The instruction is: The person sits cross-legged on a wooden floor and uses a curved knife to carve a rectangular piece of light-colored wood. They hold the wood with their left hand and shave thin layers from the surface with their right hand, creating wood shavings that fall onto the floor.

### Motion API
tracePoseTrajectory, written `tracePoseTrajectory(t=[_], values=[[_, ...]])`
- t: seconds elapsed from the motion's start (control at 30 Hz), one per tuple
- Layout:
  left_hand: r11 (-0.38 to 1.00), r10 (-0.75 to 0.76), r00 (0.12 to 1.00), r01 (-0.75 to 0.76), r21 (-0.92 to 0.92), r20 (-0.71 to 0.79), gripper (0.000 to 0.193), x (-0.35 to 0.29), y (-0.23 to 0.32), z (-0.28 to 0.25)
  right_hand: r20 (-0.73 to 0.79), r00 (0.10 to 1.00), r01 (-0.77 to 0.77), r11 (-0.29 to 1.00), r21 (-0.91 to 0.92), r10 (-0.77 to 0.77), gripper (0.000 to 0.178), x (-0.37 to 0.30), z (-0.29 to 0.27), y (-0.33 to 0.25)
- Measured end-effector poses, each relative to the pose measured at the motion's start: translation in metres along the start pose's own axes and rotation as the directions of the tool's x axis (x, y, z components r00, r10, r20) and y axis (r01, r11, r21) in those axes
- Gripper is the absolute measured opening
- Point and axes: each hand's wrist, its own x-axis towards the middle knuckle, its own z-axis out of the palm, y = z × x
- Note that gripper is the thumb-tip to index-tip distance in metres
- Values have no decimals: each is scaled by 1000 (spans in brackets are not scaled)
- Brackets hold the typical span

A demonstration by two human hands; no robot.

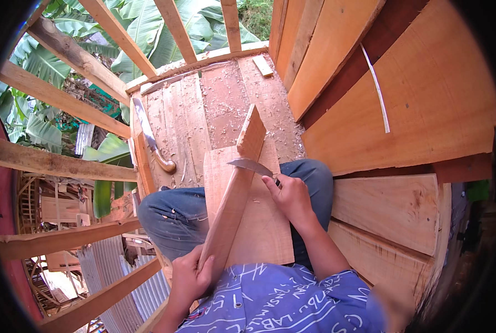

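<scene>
My left hand is closed around the lower end of a narrow wooden plank, close to my body. The plank slants up and away, and its far end looks roughly cut. In my right hand is a small knife with a curved blade, its handle mostly hidden by my fingers. That blade lies across the plank's upper part and seems to touch its edge. Under the plank, a wide flat board rests on my lap between my bent knees.
A long machete with a wooden handle lies at the left on the plank floor, among scattered shavings. A small wood block sits near the far edge. Wooden rails border the left; plank walls rise at the right.
</scene>
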Motion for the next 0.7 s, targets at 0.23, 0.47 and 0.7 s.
tracePoseTrajectory(t=[0.23, 0.47, 0.7], values=[[999, 6, 1000, -6, -43, -4, 23, 3, -7, 1, 104, 982, 154, 987, 47, -158, 49, -41, 15, -24], [999, -24, 1000, 23, 35, 10, 23, 2, -3, -4, 7, 993, 115, 992, -44, -115, 61, -5, 14, -14], [1000, -15, 1000, 15, -4, -19, 22, -1, -2, -1, -78, 997, -1, 996, -91, -6, 70, 23, 7, -4]])
